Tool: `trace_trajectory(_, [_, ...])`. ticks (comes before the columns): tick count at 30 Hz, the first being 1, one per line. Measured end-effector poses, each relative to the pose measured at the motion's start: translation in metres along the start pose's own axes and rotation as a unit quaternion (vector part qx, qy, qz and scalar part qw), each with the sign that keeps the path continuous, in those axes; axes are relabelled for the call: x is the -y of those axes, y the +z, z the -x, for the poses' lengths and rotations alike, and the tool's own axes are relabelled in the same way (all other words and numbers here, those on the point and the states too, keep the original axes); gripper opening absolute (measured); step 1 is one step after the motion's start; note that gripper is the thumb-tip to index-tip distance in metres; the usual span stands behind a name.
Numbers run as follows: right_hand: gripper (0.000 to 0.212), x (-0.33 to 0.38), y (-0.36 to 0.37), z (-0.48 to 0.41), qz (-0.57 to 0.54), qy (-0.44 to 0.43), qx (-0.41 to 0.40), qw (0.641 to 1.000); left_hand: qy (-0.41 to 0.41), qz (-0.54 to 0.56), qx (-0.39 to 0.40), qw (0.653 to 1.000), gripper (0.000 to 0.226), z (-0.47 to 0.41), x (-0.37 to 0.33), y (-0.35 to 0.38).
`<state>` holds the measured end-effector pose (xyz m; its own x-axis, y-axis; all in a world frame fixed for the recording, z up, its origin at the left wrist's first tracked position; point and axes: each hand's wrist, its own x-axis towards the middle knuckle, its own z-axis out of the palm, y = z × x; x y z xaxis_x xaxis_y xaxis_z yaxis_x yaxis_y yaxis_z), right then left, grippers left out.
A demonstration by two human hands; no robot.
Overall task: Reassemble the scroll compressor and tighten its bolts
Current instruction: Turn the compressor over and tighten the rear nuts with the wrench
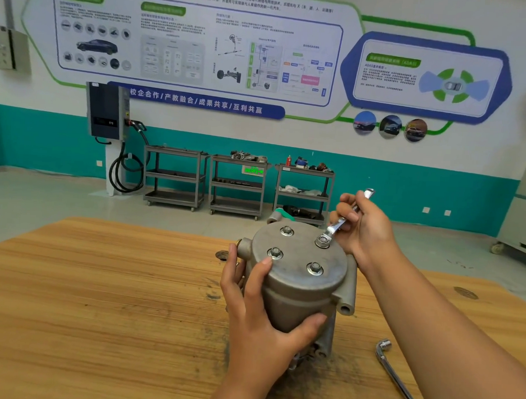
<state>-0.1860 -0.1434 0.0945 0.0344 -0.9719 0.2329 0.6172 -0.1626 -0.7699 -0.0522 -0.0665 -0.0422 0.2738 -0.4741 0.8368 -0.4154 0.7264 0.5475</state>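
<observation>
Left hand [259, 320] gripping compressor [297, 286], right hand [366, 231] holding wrench [338, 224] — seated on bolt [322, 241].

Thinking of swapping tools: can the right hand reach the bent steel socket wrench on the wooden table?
Probably yes: the bent steel socket wrench lies uncovered on that side, though the right hand grips a silver spanner.

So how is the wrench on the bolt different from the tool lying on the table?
The wrench is flat and straight, gripped by the right hand, its ring end on a bolt. The bent tool is a round rod, lying untouched on the table. Both are silvery metal.
</observation>
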Motion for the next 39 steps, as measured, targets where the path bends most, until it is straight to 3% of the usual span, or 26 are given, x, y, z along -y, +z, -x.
trace_trajectory(9, [0.031, -0.008, -0.011, 0.005, -0.056, -0.001, 0.014, 0.998, 0.010, 0.007, 0.001, 1.000, 0.083, -0.002, 0.002, 0.000])
trace_trajectory(25, [0.016, -0.015, -0.045, 0.067, 0.018, -0.165, 0.012, 0.986, 0.026, -0.008, 0.002, 1.000, 0.083, -0.002, 0.001, 0.003])
trace_trajectory(34, [0.003, -0.043, -0.034, 0.107, 0.124, -0.295, -0.059, 0.946, 0.033, -0.004, -0.002, 0.999, 0.084, -0.002, -0.001, 0.006])
trace_trajectory(39, [0.010, -0.059, -0.018, 0.122, 0.249, -0.389, -0.096, 0.882, 0.026, 0.007, 0.002, 1.000, 0.084, -0.002, 0.000, 0.005])
